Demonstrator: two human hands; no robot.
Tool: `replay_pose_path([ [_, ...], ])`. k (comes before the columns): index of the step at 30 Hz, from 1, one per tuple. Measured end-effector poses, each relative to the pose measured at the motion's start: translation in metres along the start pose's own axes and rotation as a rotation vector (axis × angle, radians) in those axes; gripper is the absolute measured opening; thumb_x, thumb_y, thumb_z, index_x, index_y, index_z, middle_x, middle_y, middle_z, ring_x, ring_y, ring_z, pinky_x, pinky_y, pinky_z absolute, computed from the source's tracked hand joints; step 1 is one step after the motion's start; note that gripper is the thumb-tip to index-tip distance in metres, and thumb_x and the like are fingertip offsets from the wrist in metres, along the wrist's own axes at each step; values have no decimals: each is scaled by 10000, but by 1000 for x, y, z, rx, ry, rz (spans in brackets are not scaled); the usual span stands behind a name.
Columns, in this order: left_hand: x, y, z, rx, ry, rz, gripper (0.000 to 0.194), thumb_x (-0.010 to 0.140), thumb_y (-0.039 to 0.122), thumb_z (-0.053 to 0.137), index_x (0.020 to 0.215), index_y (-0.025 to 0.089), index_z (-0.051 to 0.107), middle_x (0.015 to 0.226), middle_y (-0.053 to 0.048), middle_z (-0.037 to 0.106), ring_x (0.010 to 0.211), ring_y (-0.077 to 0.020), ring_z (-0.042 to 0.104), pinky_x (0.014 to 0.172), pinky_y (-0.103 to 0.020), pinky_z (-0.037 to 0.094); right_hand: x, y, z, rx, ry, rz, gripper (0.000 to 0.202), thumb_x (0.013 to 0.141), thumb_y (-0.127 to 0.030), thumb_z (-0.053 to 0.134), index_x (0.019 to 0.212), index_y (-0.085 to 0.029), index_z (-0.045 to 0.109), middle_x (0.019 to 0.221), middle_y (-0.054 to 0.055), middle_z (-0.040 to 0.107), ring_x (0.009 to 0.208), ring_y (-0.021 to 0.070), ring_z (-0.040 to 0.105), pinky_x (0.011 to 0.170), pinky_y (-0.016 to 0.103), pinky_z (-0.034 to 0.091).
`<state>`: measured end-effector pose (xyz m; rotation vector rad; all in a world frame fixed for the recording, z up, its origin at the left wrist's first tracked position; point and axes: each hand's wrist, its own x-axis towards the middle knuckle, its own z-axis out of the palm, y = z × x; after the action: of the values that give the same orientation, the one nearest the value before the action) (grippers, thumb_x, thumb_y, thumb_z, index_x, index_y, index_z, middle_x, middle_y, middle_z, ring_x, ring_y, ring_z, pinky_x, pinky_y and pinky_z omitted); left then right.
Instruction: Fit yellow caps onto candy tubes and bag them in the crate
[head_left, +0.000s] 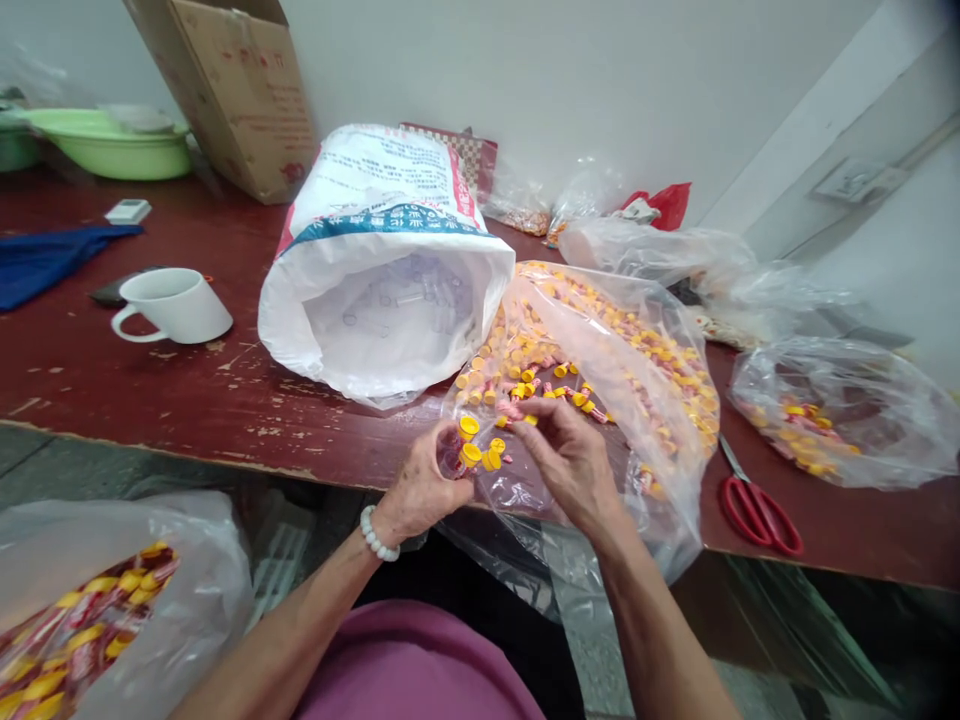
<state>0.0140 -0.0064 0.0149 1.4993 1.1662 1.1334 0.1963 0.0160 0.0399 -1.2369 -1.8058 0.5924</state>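
Left hand (pixel 420 480): yours curls around a clear tube (pixel 451 453), gripping it above the front edge of the worktop (pixel 97 385).
Right hand (pixel 574 462): you pinch a pink piece (pixel 509 410) between thumb and fingers, to the right of the tube.
Yellow caps (pixel 491 459): 4 sit between your 2 hands; you cannot tell whether the 2 nearest the tube are inside its mouth.
Big bag (pixel 630 345): clear, full of yellow-capped pink pieces, beyond and beside your right hand.
Sack (pixel 390 195): white, its mouth towards you, clear tubes inside.
Scissors (pixel 744 484): red-handled, right of the big bag.
Mug (pixel 187 308): white, left of the sack.
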Motion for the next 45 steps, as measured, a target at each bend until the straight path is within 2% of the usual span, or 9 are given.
replay_pose_path([
  [4,-3,4,3,107,-58,59,416,637,58,575,1044,140,546,918,-26,640,782,-145,593,710,-248,473,-2,-46,6,-8,-132,-289,166,890,-198,503,1009,-212,618,993,70,620,919,168,588,813,316,491],
  [9,-6,6,4,197,-32,128,374,644,80,586,1010,147,549,898,-22,630,781,-150,578,712,-258,456,1,-51,8,-119,-234,-398,298,872,-147,504,1157,-224,542,1091,81,612,1026,194,565,919,387,454],
  [13,-6,6,3,163,-69,84,418,613,41,568,1013,158,541,844,6,617,701,-126,548,652,-240,442,-1,-47,5,-120,-52,-315,334,805,-69,469,1090,-225,543,1217,85,535,1165,217,479,997,439,381],
  [18,-5,6,4,74,-83,61,327,612,61,598,927,136,552,860,-20,609,757,-146,556,690,-254,447,-10,-49,15,-311,-297,-344,487,586,13,431,977,-221,603,1351,71,440,1223,282,393,1005,528,323],
  [21,-3,9,2,-39,-70,19,360,581,47,621,926,132,565,842,-10,612,732,-131,548,671,-236,450,-6,-43,14,-203,-234,-295,512,615,11,394,1006,-237,612,1363,52,423,1235,244,396,1009,479,342],
  [26,-2,4,-11,-221,15,-261,260,566,84,642,805,128,549,673,22,568,547,-96,490,473,-202,420,25,19,-10,-205,182,55,397,765,-115,368,1104,-192,559,1081,77,617,998,206,573,850,382,465],
  [31,-2,-8,-18,-269,67,-301,315,557,123,679,847,137,556,665,26,568,532,-101,495,453,-204,411,39,69,2,-382,58,156,212,790,-241,459,908,-182,625,920,78,658,891,221,592,822,370,459],
  [40,0,-5,-16,-119,108,-179,277,561,72,620,828,124,571,710,25,573,604,-94,496,542,-196,404,42,81,15,-503,99,350,176,805,-259,519,900,-141,609,921,149,631,885,261,587,802,402,441],
  [45,1,-2,-11,-81,63,-97,348,560,34,574,895,125,567,763,15,607,641,-105,531,587,-200,429,23,26,-2,-230,33,208,291,889,-380,461,1066,-173,565,947,71,651,805,174,613,716,300,485],
])
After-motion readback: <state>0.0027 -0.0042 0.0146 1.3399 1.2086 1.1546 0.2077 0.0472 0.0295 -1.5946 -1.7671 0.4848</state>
